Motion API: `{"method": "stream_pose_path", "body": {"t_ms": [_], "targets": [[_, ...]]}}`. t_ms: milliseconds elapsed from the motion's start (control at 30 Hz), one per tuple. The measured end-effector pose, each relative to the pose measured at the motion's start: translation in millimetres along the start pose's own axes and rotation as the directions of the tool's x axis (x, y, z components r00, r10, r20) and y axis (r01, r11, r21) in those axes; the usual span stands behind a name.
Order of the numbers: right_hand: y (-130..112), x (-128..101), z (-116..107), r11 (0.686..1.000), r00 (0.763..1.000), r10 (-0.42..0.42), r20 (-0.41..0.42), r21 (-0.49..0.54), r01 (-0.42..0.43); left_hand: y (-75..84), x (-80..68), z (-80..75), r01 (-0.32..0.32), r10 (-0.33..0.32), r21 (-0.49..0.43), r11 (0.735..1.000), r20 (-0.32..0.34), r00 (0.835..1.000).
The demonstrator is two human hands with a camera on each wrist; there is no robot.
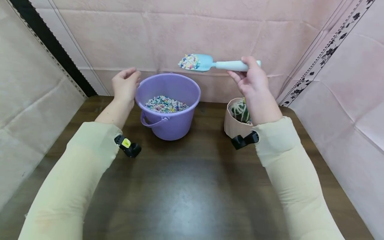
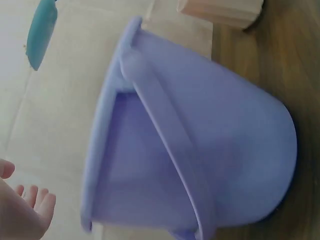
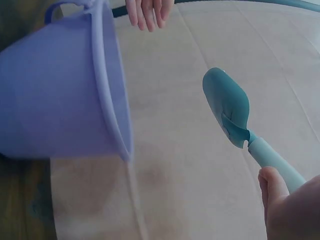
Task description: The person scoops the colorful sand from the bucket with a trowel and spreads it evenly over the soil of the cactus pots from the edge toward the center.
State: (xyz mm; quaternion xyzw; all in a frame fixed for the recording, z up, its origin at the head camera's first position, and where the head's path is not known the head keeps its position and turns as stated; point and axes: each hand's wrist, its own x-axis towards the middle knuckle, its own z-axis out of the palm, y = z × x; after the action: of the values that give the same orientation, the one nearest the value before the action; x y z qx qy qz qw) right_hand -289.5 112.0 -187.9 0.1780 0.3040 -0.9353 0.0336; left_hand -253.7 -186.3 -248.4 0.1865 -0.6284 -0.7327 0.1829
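Observation:
My right hand (image 1: 253,78) grips the white handle of a small light-blue trowel (image 1: 205,62), held level up in front of the back cloth. Multicoloured pebbles (image 1: 189,62) are heaped on the front of its blade. Below and to the left, a purple bucket (image 1: 174,125) stands on the table, partly filled with similar pebbles (image 1: 166,104). Just beyond the bucket's left rim is my left hand (image 1: 126,83), raised and holding nothing. Its fingers (image 3: 147,12) hang relaxed in the right wrist view. The trowel's underside (image 3: 227,105) also shows there.
A cactus (image 1: 240,111) in a pale pink ribbed pot (image 1: 235,125) stands at the right, partly hidden behind my right forearm. Pinkish cloth (image 1: 135,40) hangs behind and on both sides of the dark wooden table (image 1: 186,186). The bucket's handle hangs down at its front.

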Motion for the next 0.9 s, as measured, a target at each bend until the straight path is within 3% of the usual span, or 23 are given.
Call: {"method": "stream_pose_path", "body": {"t_ms": [300,500,767,900], "targets": [[-40.7,-1.9,-20.5,0.994,0.999,-0.009,-0.033,0.109,0.013,6.5,-12.9,35.4,-0.011,0.021,-0.057,0.998,0.171,0.985],[-64.0,-5.3,-39.8,0.989,0.998,-0.015,-0.067,0.148,0.025,3.9,-22.6,63.8,0.025,-0.011,-0.055,0.998,0.243,0.970],[-93.2,-10.4,-72.7,0.978,0.997,-0.008,-0.079,0.208,0.024,-4.9,-34.8,100.3,0.074,-0.070,0.005,0.997,0.361,0.930],[-105.3,-12.7,-92.3,0.976,0.997,-0.019,-0.077,0.214,0.035,-17.4,-43.4,120.6,0.053,-0.062,0.032,0.998,0.408,0.911]]}}
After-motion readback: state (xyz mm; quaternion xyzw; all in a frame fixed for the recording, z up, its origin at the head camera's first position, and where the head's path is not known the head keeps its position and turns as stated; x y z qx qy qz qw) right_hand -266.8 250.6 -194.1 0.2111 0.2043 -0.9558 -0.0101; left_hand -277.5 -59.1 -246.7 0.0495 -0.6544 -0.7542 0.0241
